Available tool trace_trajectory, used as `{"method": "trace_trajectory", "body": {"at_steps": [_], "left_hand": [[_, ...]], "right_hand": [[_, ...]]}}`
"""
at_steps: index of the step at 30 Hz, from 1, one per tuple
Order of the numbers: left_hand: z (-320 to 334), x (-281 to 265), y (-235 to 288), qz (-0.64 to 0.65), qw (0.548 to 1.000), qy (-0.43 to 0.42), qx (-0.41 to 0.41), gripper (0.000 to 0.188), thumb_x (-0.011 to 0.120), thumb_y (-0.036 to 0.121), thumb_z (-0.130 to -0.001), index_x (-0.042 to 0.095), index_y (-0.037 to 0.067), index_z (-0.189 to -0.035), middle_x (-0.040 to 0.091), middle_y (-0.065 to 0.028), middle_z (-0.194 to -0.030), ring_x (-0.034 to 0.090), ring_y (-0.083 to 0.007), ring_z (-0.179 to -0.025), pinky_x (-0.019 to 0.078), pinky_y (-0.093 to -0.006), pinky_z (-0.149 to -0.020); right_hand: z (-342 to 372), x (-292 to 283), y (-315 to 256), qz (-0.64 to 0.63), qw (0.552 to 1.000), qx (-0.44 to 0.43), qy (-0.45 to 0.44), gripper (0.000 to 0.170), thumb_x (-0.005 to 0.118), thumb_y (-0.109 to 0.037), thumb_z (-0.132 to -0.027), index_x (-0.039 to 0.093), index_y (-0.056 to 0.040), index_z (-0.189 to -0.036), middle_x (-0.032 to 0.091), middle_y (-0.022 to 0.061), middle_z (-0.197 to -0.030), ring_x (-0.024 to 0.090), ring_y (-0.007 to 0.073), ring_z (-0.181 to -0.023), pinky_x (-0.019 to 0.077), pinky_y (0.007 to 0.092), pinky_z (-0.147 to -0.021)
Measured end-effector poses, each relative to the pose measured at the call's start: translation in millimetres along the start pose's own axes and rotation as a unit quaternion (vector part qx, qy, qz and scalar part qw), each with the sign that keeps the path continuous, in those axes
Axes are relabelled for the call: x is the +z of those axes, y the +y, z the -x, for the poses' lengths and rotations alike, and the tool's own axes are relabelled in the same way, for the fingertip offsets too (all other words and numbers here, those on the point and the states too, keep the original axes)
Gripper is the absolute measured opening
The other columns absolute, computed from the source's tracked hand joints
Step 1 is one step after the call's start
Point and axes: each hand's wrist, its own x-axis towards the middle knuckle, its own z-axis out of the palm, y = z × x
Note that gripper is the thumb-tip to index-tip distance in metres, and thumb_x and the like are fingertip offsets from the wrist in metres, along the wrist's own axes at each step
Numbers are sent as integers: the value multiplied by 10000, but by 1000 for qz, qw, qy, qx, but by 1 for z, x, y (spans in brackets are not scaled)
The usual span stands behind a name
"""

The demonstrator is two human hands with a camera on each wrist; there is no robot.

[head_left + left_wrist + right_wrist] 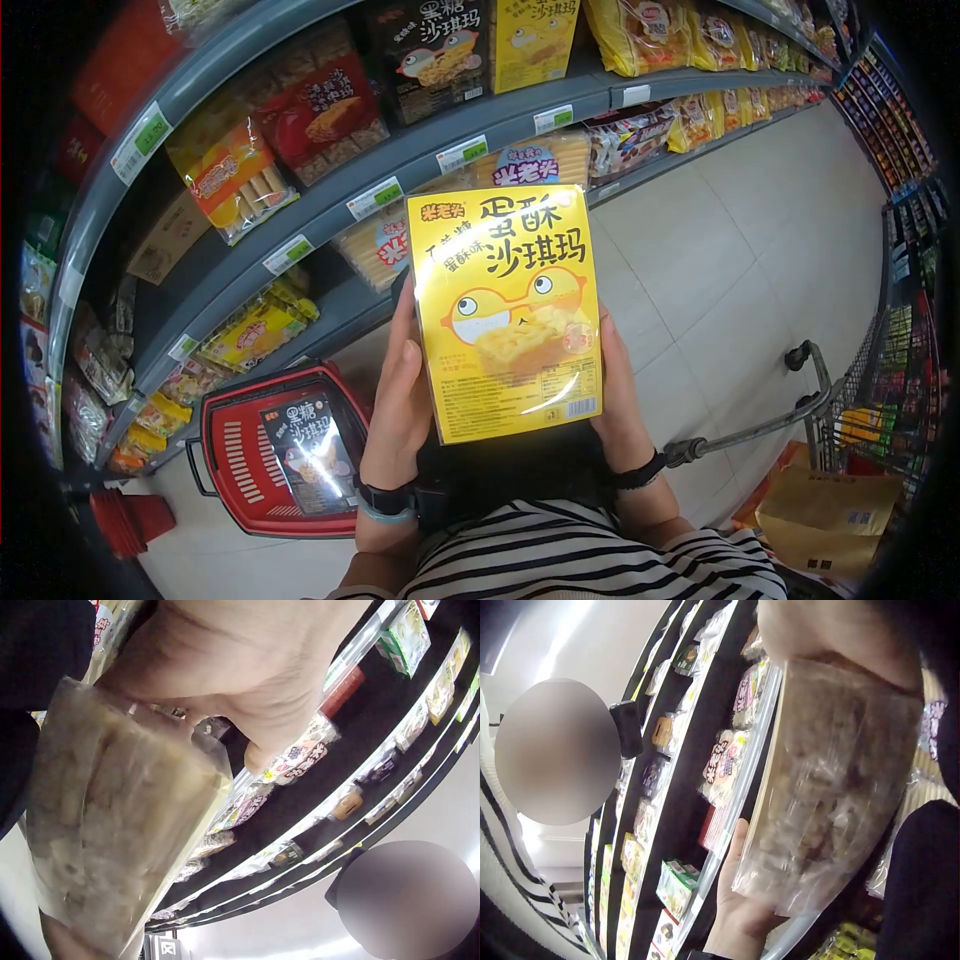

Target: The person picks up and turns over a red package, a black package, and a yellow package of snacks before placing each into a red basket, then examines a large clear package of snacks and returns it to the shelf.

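Note:
A yellow pack of sachima (510,310) is held upright before the striped top, printed front toward the head camera. My left hand (395,420) grips its left side, the thumb along the edge. At the opposite side, my right hand (622,410) holds the pack, its fingers mostly hidden behind it. The wrist views show the pack's back, where pale pieces (112,802) show through clear wrapping. A black pack of sachima (310,450) lies in the red shopping basket (230,505) at lower left.
Shelves of packaged snacks curve along the left and top, with a dark sachima pack (432,60) and another yellow pack (533,45) on the upper one. A metal shopping cart (740,430) with a brown paper bag (830,510) stands at right. Tiled floor (700,250) lies beyond.

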Motion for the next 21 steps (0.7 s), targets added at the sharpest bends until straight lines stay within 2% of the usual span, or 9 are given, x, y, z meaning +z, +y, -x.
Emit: {"method": "trace_trajectory", "body": {"at_steps": [5, 7, 8, 11, 14, 17, 19, 20, 21], "left_hand": [[-1, -1, -3, 5, 1000, 12, -14, 723, 495, 404, -925, 149, 68, -1465, 238, -116, -1485, 268, -228, -1355, 253, -353, -1084], [-8, -24, -24, 52, 992, 67, -89, 535, 414, 383, -967, 331, 74, -1395, 405, -109, -1399, 440, -242, -1241, 386, -386, -1016], [-11, -39, -39, 99, 987, 62, -109, 479, 401, 365, -976, 387, 64, -1348, 484, -106, -1328, 506, -239, -1173, 415, -394, -990], [-16, -66, -69, 100, 985, 47, -135, 495, 394, 387, -975, 393, 57, -1344, 497, -119, -1313, 516, -250, -1162, 411, -413, -994], [-18, -84, -96, 218, 959, 11, -180, 589, 409, 463, -949, 363, 49, -1365, 469, -117, -1343, 468, -256, -1212, 396, -398, -1008], [-30, -97, -114, 219, 952, -23, -213, 771, 196, 628, -898, 313, 60, -1406, 399, -121, -1407, 420, -275, -1261, 351, -421, -1046], [-31, -88, -106, 247, 948, -19, -200, 683, 288, 542, -922, 298, 65, -1411, 389, -135, -1407, 465, -274, -1208, 433, -414, -966], [-32, -86, -103, 274, 943, -20, -189, 615, 380, 456, -946, 283, 71, -1415, 379, -149, -1408, 510, -273, -1155, 515, -408, -886], [-34, -89, -104, 289, 938, -49, -186, 628, 384, 460, -947, 262, 65, -1420, 334, -147, -1435, 498, -277, -1171, 498, -422, -914]], "right_hand": [[5, 3, -2, 41, 996, -76, 22, 526, 351, -315, -994, 302, 5, -1408, 441, 121, -1331, 452, 178, -1184, 349, 285, -992], [8, -6, -3, 261, 941, -212, -27, 472, 465, -228, -947, 409, -3, -1358, 475, 111, -1176, 486, 164, -1016, 386, 260, -888], [9, -2, -8, 260, 941, -214, -29, 472, 465, -228, -947, 409, -3, -1358, 475, 111, -1176, 486, 164, -1016, 386, 260, -888], [16, 15, -28, 344, 895, -239, -157, 519, 655, -80, -801, 499, 5, -1288, 413, 97, -1075, 455, 146, -869, 403, 254, -756], [16, 25, -21, 298, 911, -233, -166, 560, 698, -83, -774, 498, 12, -1288, 414, 96, -1078, 455, 141, -861, 398, 240, -750], [16, 27, -12, 298, 912, -217, -178, 727, 722, -63, -742, 364, 28, -1368, 409, 86, -1079, 445, 143, -865, 396, 244, -766], [16, 28, -5, 290, 919, -194, -184, 856, 719, -26, -734, 221, 34, -1427, 393, 74, -1073, 446, 133, -855, 411, 240, -776], [15, 28, -3, 289, 919, -192, -186, 856, 719, -26, -734, 221, 34, -1427, 393, 74, -1073, 446, 133, -855, 411, 240, -776], [14, 28, -1, 289, 923, -173, -186, 868, 733, -52, -727, 226, 31, -1427, 395, 78, -1085, 450, 143, -883, 412, 254, -792]]}}
